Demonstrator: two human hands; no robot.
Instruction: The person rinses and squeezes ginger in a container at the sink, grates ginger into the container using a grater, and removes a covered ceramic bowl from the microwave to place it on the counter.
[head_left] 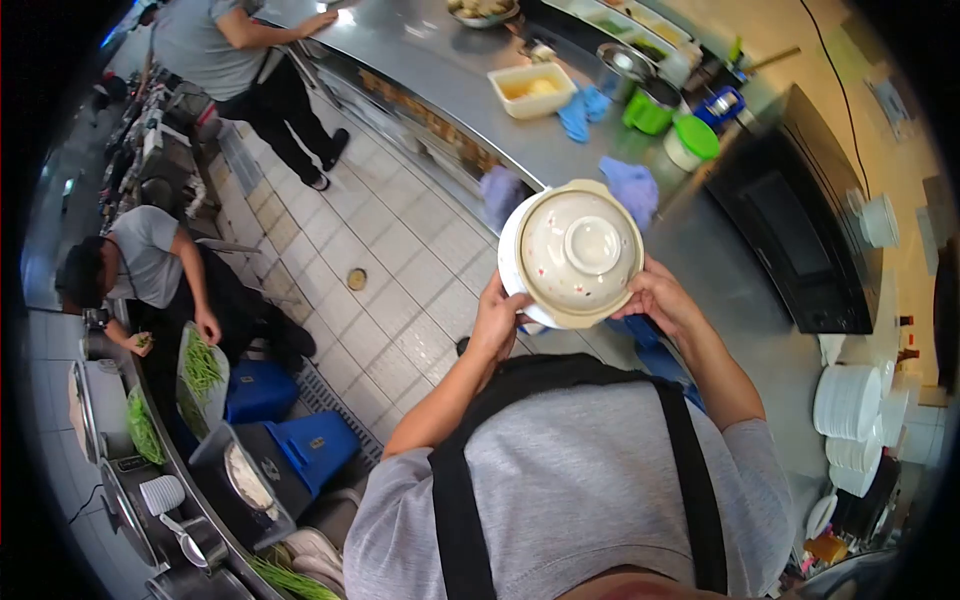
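A lidded cream pot (580, 255) with small red flower marks and a round knob is held up in front of my body. My left hand (495, 315) grips its lower left edge, with the thumb on the rim. On the right side my right hand (660, 298) has its fingers closed on the rim. The lid sits on the pot, and a white edge shows beneath it at the left. Beyond the pot, a purple cloth (630, 190) lies on the steel counter (450, 85).
A black microwave (800, 215) and stacked white plates (848, 402) are at the right. Green-lidded tub (692, 143) and yellow-filled container (531, 90) stand on the counter. One person (150, 255) sits at the left handling green vegetables; another (270, 85) stands beyond. Blue bins (315, 450) are lower left.
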